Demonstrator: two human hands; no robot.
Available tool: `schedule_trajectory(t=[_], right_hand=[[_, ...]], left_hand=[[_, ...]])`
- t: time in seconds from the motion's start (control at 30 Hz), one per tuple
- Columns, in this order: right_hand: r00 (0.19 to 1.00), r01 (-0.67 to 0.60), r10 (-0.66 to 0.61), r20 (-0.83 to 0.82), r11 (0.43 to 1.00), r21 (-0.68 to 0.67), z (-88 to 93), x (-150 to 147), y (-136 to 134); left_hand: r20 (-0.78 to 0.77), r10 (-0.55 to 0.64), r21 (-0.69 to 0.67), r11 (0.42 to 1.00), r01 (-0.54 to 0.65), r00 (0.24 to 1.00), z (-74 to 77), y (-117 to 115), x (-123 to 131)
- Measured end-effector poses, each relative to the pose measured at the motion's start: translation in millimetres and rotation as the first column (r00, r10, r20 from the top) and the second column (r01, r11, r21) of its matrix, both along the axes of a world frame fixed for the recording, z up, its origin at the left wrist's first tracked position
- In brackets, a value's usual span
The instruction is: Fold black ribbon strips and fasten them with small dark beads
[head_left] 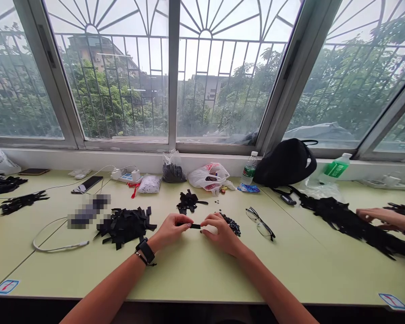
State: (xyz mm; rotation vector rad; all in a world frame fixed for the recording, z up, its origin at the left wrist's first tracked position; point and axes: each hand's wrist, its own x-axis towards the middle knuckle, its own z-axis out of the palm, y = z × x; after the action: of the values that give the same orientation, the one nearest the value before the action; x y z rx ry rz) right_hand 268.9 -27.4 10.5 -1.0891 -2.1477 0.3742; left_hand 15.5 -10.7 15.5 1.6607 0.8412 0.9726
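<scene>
The black strip (195,226) is left of the bead pile (232,225), pinched in the left hand (169,233). The right hand (222,233), just beside the pile, meets the strip's end; its grip cannot be confirmed. Keep the strip straight.

The left hand (171,230) pinches a black strip (195,226) over the counter (195,274); the right hand (221,231) is at the strip's right end. Small dark pieces (233,225) lie just beside the right hand. A strip pile (126,224) lies left, a smaller pile (188,202) far. Eyeglasses (263,230) rest to the right.
</scene>
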Motion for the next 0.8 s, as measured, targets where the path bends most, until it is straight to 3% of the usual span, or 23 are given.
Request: schedule_trajectory(t=[0.17,0.37,0.53,0.67,0.8], right_hand=[[0.994,0.047,-0.048,-0.102,0.999,-0.015,8.2,-4,-3],[0.996,-0.05,0.047,-0.075,0.998,-0.034,7.8,-15,-10],[0.992,-0.035,0.027,-0.122,0.997,-0.062,6.0,-15,-8],[0.97,-0.003,-0.039,-0.239,0.985,-0.173,9.2,-11,-5],[0.939,-0.054,-0.044,-0.341,0.96,-0.273,11.1,-9,-4]], left_hand=[[0.009,-0.013,0.013,1.0,0.013,1.0,0.6,-1,0],[-0.009,-0.063,0.045,0.997,0.064,0.998,-2.0,-2,0],[-0.02,-0.064,0.047,0.997,0.065,0.998,-1.1,-2,1],[0.001,-0.046,0.014,0.999,0.046,0.999,0.0,-1,2],[0.023,-0.026,-0.03,0.999,0.027,0.999,1.1,-1,2]])
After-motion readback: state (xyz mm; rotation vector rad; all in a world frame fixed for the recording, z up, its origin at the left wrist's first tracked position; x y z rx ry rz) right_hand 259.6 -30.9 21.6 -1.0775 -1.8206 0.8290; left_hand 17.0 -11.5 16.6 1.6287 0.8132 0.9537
